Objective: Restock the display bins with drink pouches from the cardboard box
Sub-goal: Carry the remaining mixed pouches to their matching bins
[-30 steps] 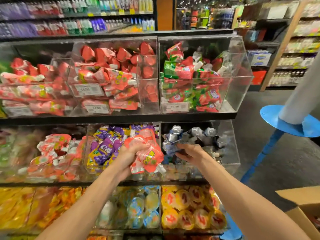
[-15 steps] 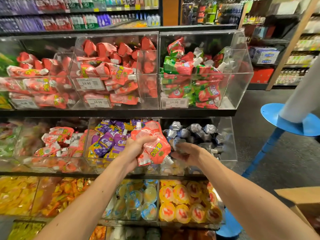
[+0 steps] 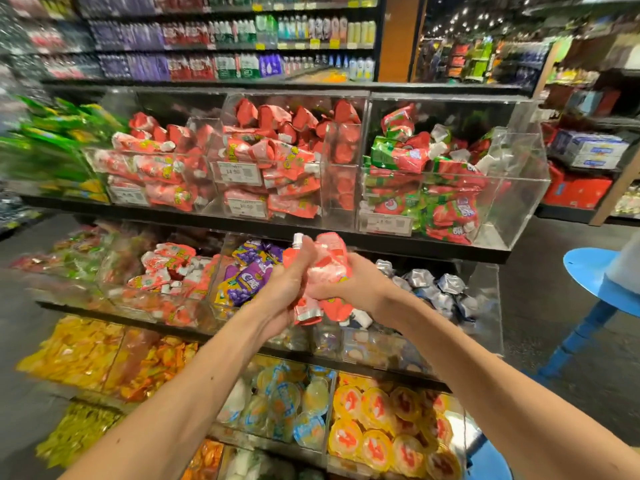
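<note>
both hands clamped on one bunch of pink drink pouches [image 3: 322, 271] — left hand [image 3: 282, 289] wrapped round the left side, right hand [image 3: 356, 289] curled round the right. it's held up in front of the middle-shelf bins — just near of the purple pouch bin [image 3: 242, 275].

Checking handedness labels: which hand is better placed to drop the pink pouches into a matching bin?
Probably left. Both hands hold the pink pouches, but the left hand sits below the matching bin; the right hand is offset right.
</note>
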The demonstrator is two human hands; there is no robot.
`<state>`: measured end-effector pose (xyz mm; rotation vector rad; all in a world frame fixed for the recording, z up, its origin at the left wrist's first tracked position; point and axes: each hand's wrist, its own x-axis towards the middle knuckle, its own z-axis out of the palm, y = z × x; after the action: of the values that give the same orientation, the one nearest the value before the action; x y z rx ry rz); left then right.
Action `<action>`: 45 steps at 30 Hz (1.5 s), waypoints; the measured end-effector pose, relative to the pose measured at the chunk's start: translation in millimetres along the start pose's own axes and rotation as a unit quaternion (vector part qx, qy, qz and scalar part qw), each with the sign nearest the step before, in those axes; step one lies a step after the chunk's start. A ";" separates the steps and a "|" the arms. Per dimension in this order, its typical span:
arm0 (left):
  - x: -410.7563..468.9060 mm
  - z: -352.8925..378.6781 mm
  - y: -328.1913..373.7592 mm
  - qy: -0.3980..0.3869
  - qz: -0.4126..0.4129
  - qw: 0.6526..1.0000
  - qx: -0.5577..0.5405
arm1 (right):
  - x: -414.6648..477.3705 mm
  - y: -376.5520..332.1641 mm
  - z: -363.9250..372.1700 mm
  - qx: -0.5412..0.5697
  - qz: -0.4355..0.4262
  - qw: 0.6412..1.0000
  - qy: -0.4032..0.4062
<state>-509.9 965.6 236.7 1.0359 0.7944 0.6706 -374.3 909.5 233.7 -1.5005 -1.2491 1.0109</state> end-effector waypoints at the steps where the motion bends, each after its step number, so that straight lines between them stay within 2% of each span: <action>1: -4.8 -4.9 7.4 -0.006 0.000 1.000 -0.012 | 3.4 -3.7 4.2 0.031 0.015 0.999 0.004; 5: -20.2 -30.8 38.5 -0.002 -0.001 0.997 -0.081 | 17.7 -31.2 29.4 0.142 0.001 0.990 -0.023; 7: -23.2 -47.0 52.5 0.033 0.015 0.997 -0.073 | 28.9 -45.2 48.9 0.179 -0.014 0.983 -0.029; 11: -16.2 -92.7 80.7 0.175 0.152 0.971 -0.065 | 62.3 -66.1 90.9 0.272 -0.016 0.961 -0.051; 13: -13.3 -119.2 95.5 0.203 0.190 0.957 -0.078 | 79.9 -73.2 113.2 0.320 -0.018 0.942 -0.102; 16: 1.1 -168.8 110.2 0.216 0.206 0.951 -0.083 | 107.4 -82.0 152.5 0.337 -0.023 0.931 -0.136; 20: 30.7 -240.9 133.7 0.302 0.208 0.930 0.003 | 153.9 -100.8 211.7 0.347 -0.022 0.934 -0.080; 22: 37.7 -271.8 148.7 0.286 0.230 0.929 0.050 | 179.7 -109.4 238.9 0.368 -0.015 0.929 -0.040; 24: 41.0 -296.7 160.7 0.224 0.249 0.939 0.079 | 202.7 -120.3 258.3 0.378 -0.027 0.925 -0.008; 27: 48.6 -329.8 175.2 0.071 0.263 0.954 0.123 | 228.0 -134.6 270.4 0.377 -0.049 0.925 0.013; 30: 65.1 -357.7 192.7 -0.072 0.266 0.939 0.206 | 247.9 -145.4 269.1 0.439 -0.016 0.898 0.031; 31: 72.3 -363.9 197.9 -0.081 0.274 0.926 0.247 | 251.9 -148.3 267.8 0.436 -0.016 0.899 0.040; 35: 96.3 -364.4 217.4 -0.011 0.348 0.860 0.374 | 259.9 -159.7 256.8 0.370 -0.028 0.926 0.068; 38: 112.5 -358.5 239.6 -0.007 0.389 0.848 0.360 | 264.8 -174.8 234.7 0.366 -0.048 0.927 0.067; 42: 143.2 -361.9 279.7 0.015 0.430 0.819 0.381 | 275.6 -192.9 194.6 0.359 -0.089 0.922 0.113; 45: 167.4 -366.9 306.5 -0.021 0.410 0.800 0.438 | 279.5 -194.6 175.0 0.356 -0.089 0.920 0.135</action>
<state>-755.8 1387.3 371.6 2.3143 0.5780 1.0259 -546.8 1224.1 367.1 -0.8957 -0.6859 0.9549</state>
